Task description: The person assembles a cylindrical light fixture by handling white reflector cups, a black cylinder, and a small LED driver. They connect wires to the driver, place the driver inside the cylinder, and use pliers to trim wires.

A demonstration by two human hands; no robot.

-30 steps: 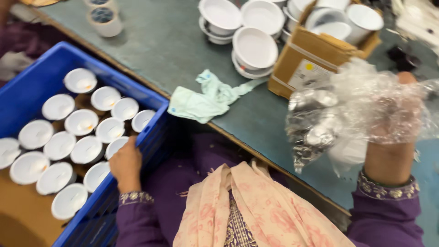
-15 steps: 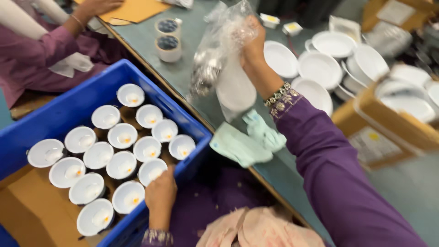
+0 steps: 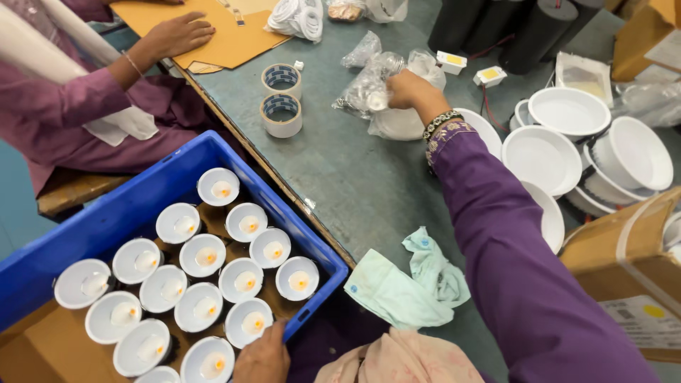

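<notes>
The right hand [image 3: 406, 90] is closed on a clear plastic bag [image 3: 369, 92] with a round white fixture [image 3: 397, 124] hanging just below it, low over the desk [image 3: 355, 177]. The film looks thin, crinkly and slippery, the load probably light but breakable, so bunched film gives the surest hold. The left hand [image 3: 262, 358] rests half-curled on the blue crate [image 3: 142, 206] rim, holding nothing visible.
</notes>
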